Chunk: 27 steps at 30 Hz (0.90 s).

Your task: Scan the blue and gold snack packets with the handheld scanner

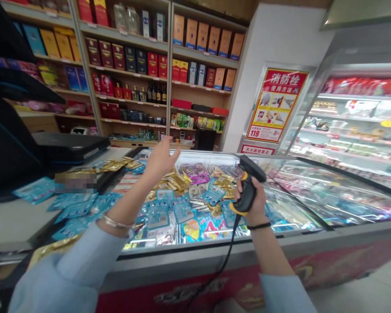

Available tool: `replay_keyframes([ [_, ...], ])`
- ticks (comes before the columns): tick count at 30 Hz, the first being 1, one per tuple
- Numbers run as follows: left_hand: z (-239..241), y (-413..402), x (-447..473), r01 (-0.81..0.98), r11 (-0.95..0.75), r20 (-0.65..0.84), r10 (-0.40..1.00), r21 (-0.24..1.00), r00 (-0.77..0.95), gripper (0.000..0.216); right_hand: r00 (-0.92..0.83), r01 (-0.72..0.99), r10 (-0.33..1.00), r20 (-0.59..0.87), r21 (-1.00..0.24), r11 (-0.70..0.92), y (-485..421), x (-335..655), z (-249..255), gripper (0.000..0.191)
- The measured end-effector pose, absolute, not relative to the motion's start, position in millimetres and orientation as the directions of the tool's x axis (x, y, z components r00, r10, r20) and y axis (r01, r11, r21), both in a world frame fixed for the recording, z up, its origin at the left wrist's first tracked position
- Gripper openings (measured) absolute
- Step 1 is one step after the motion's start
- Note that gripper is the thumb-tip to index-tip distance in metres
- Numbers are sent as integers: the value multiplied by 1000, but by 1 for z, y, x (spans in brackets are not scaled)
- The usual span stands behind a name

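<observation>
Shop shelves [133, 65] are seen beyond a freezer lid [296, 191] strewn with packets [182, 204]; the left hand [161, 163] is held open above the far ones, a scanner [249, 182] is gripped in the right hand [252, 206] at their right, and scanning seems in hand, so a packet needs grasping.

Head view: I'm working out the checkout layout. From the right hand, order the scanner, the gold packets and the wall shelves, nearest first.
1. The scanner: gripped in the right hand itself.
2. The gold packets: to its left on the freezer lid, below the open left hand.
3. The wall shelves: far back, beyond the freezer.
</observation>
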<state>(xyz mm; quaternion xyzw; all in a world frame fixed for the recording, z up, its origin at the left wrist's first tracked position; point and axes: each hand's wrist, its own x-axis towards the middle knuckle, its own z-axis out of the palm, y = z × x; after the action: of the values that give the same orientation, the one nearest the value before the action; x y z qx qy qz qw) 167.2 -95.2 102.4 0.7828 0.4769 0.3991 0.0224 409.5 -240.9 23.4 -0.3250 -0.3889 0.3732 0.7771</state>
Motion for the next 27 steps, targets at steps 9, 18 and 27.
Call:
replay_keyframes([
  [9, 42, -46, 80, 934, -200, 362, 929, 297, 84, 44, 115, -463, 953, 280, -834, 301, -132, 305, 25, 29],
  [18, -5, -30, 72, 971, -155, 273, 957, 181, 102, 32, 53, -458, 993, 107, -881, 120, -101, 269, -6, 29],
  [27, -2, -35, 66, 946, -151, -8, 987, 286, 160, 27, 18, -436, 1000, 23, -900, 29, -103, 263, -21, 22],
])
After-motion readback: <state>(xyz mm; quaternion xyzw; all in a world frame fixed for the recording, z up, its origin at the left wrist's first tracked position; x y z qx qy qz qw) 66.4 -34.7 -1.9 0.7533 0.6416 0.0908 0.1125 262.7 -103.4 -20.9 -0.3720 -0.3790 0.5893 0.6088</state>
